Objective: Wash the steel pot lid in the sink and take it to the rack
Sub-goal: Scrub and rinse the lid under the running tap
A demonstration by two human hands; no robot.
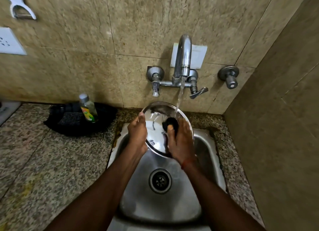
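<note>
From my remote seat I saw a dish-soap bottle (87,108) standing upright at centre left of the frame, in a black tray (76,125) on the speckled granite counter (43,161). A dark scrub pad (70,119) lay in the tray just left of the bottle. A white switch plate (10,41) sat at the far left edge, and a white holder (18,3) hung in the upper left corner. A lone round valve knob (229,76) jutted from the tiled wall at right.
</note>
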